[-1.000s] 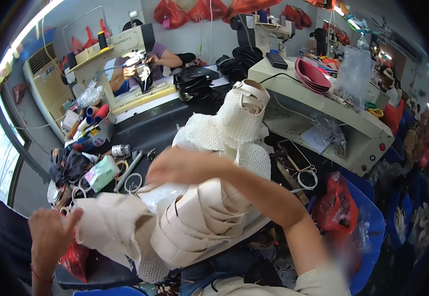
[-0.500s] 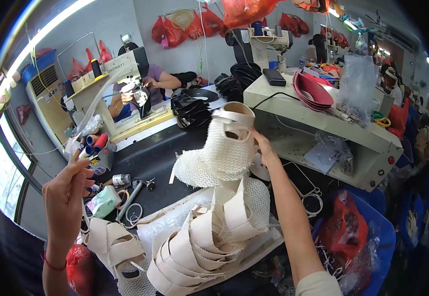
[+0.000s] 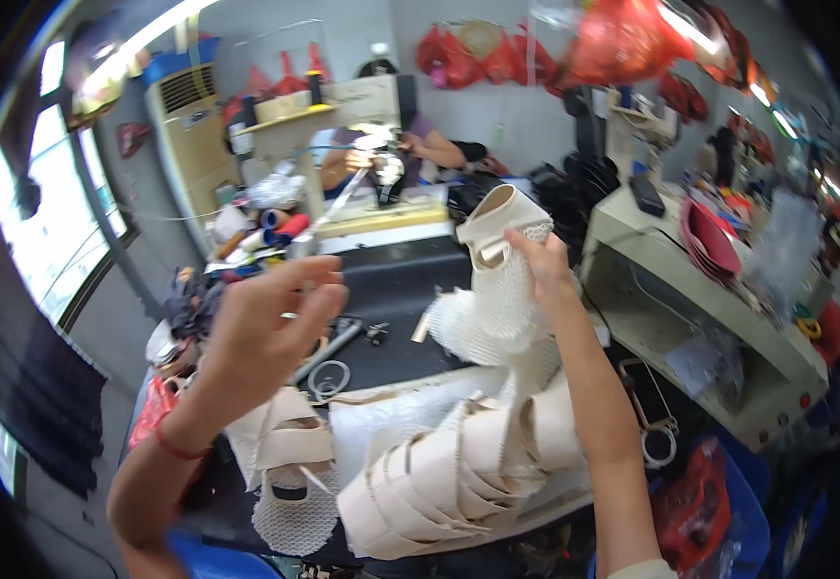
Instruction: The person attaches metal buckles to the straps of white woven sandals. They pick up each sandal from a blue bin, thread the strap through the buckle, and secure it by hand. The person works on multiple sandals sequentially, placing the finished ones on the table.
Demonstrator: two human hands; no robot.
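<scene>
My right hand (image 3: 547, 265) grips a cream mesh shoe upper (image 3: 497, 304) by its top edge, with the thumb over the band near the opening. It stands up over the dark worktop, its mesh front part pointing left. My left hand (image 3: 280, 328) is raised left of it, fingers bent and apart from the thumb; I see nothing held in it. Below my hands lies a stack of nested cream shoe uppers (image 3: 430, 482). Beside the stack, under my left forearm, is another cream upper (image 3: 290, 482) with crossed bands and mesh.
A white ring (image 3: 329, 379) and small tools lie on the black worktop (image 3: 381, 280). Thread spools (image 3: 270, 232) crowd the far left. Across the table a person (image 3: 430, 150) works at a sewing machine (image 3: 362, 101). A beige cabinet (image 3: 671, 261) stands right; below it is a blue bin (image 3: 748, 502).
The view has swung left, shifting the scene rightward. My left hand has come nearer to the held upper, its fingers loosened. My right hand keeps its hold, and the upper has turned and tilted slightly.
</scene>
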